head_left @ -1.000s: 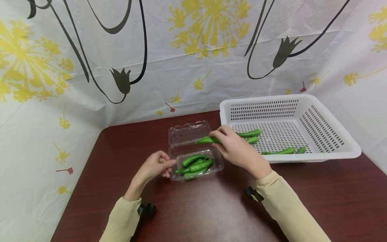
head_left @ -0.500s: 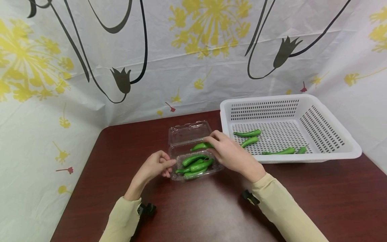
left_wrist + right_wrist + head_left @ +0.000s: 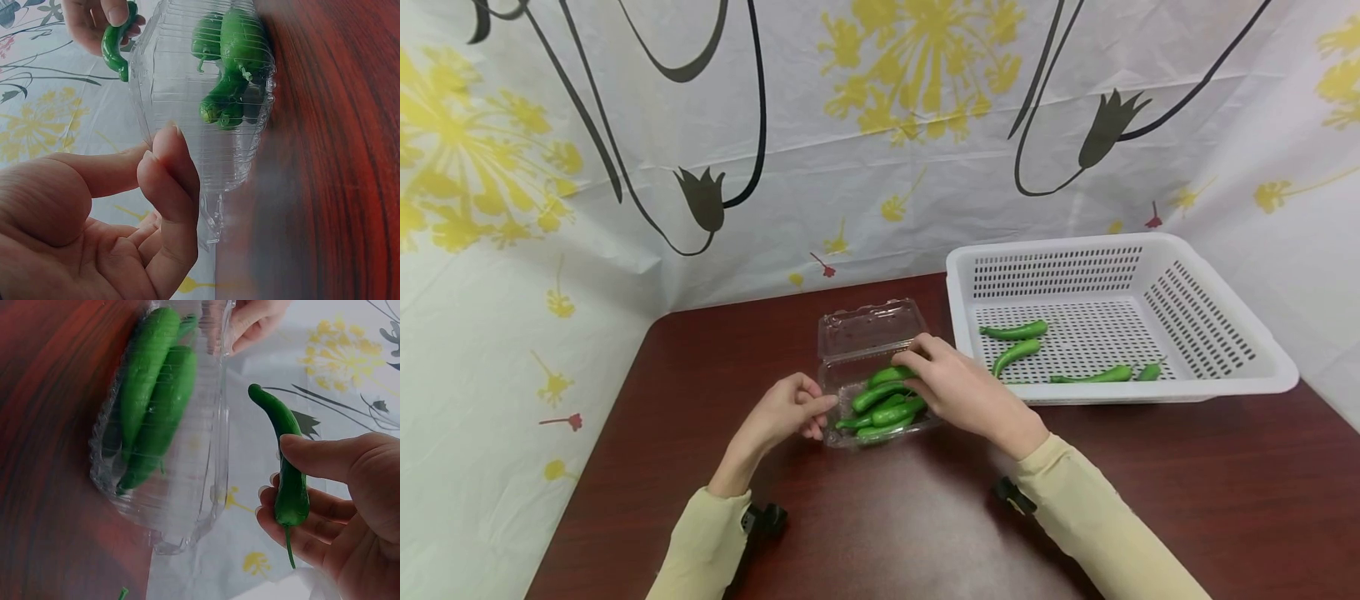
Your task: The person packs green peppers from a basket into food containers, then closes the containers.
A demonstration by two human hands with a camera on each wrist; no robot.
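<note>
At the bottom edge of the head view, pale yellow sleeves [image 3: 1105, 508] reach up from the lower left and lower right, a dark device [image 3: 1015, 496] at each wrist. They lie over the dark red-brown table [image 3: 887, 533], which fills the lower half of the frame.

Left of the frame's centre, the left hand [image 3: 786, 410] pinches the near-left rim of a clear plastic container [image 3: 172, 94] between thumb and fingers. To the right of it, the right hand [image 3: 962, 387] has its grip closed around one green pepper [image 3: 290, 465], thumb on one side and fingers behind; in the right wrist view its stem points toward the bottom of the frame and its narrow tip toward the top. That pepper is held above the container, apart from the several green peppers [image 3: 901, 412] heaped inside, as both wrist views show.

Just beyond the heap, the container's clear lid [image 3: 872, 329] stands folded back, near the middle of the frame. To the right, a white perforated basket [image 3: 1127, 388] holds four more peppers [image 3: 1015, 332], two toward its left and two along its near side. Across the top hangs a white sheet [image 3: 880, 179] printed with yellow flowers and dark stems.
</note>
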